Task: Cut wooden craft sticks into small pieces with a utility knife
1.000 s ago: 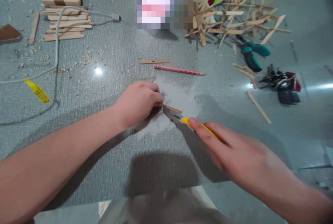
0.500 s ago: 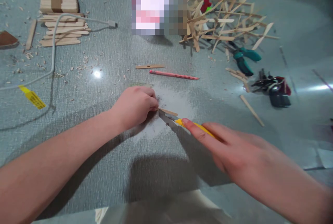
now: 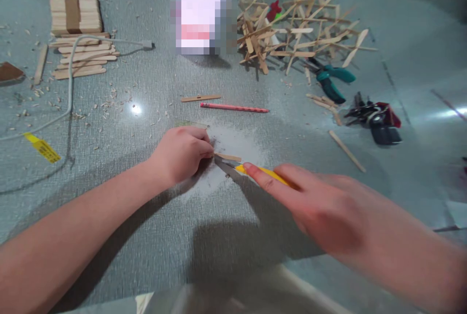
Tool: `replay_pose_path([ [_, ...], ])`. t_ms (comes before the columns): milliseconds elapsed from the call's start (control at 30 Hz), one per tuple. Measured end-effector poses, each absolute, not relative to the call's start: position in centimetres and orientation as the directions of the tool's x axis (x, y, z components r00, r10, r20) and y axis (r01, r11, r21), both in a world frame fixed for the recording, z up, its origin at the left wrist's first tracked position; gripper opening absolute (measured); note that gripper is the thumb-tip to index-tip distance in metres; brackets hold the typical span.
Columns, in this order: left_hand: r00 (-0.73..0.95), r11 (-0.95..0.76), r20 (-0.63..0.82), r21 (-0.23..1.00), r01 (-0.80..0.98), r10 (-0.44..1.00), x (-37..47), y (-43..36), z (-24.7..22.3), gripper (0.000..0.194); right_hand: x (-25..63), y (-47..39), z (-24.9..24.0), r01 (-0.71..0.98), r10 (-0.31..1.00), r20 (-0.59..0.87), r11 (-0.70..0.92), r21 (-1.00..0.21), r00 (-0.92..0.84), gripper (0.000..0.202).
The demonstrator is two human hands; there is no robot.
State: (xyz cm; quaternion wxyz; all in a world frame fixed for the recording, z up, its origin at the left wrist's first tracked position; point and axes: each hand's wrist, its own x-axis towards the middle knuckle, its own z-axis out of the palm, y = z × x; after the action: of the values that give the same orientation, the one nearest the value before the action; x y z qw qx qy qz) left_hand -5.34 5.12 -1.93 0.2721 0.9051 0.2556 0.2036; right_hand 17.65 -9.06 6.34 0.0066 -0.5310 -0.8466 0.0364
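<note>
Pinching wooden stick [image 3: 229,157] in our left hand [image 3: 184,151], head view; stick over pale dusty patch [image 3: 241,136] on table [image 3: 226,221], free end pointing right. Our right hand [image 3: 324,202] wrapped round yellow knife [image 3: 273,175], blade tip beside left fingertips; whether blade touches stick, we cannot tell. Beyond hands, we see pink pencil [image 3: 234,107] near notched stick [image 3: 207,97]. Teal pliers [image 3: 330,87] farther right, banded stick bundle [image 3: 87,12] far left.

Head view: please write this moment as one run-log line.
left hand: holds wooden stick; right hand: grips yellow knife; blade: at stick, near left hand; pink pencil: on table
</note>
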Motion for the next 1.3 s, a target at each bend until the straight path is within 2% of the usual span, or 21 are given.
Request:
replay_pose_path([
  [167,0.781,-0.742,0.237,0.550,0.383,0.578,-5.4,5.0,-1.9,0.024,19.2,-8.1,6.4,0.829,0.827,-0.064,0.559,-0.013,-0.559,0.069],
  [333,0.773,-0.810,0.304,0.408,0.422,0.556,-5.4,4.5,-1.7,0.021,20.4,-8.2,5.2,0.819,0.822,-0.008,0.568,0.079,-0.570,0.055],
  [467,0.755,-0.828,0.353,0.335,0.450,0.553,-5.3,3.7,-1.4,0.020,19.5,-8.8,3.7,0.850,0.860,0.040,0.495,0.180,-0.509,0.038],
  [533,0.740,-0.829,0.377,0.317,0.462,0.557,-5.4,3.2,-1.3,0.019,18.9,-9.1,3.0,0.875,0.880,0.089,0.444,0.195,-0.466,0.038],
  [667,0.697,-0.832,0.454,0.301,0.467,0.555,-5.9,2.2,-0.9,0.015,18.4,-9.8,1.9,0.933,0.916,0.191,0.330,0.148,-0.354,0.027],
  [867,0.690,-0.952,0.657,0.227,0.204,0.304,-7.2,1.5,0.4,0.021,17.9,-10.9,1.3,0.961,0.908,0.323,0.278,0.008,-0.266,0.009],
  [1033,0.681,-0.961,0.681,0.233,0.146,0.269,-7.5,1.2,0.8,0.021,17.3,-11.0,1.4,0.949,0.868,0.396,0.313,0.033,-0.300,0.018],
  [1300,0.622,-0.963,0.737,0.232,0.138,0.267,-7.4,-0.3,1.5,0.011,16.8,-10.9,2.0,0.960,0.838,0.473,0.271,0.073,-0.272,0.039],
])
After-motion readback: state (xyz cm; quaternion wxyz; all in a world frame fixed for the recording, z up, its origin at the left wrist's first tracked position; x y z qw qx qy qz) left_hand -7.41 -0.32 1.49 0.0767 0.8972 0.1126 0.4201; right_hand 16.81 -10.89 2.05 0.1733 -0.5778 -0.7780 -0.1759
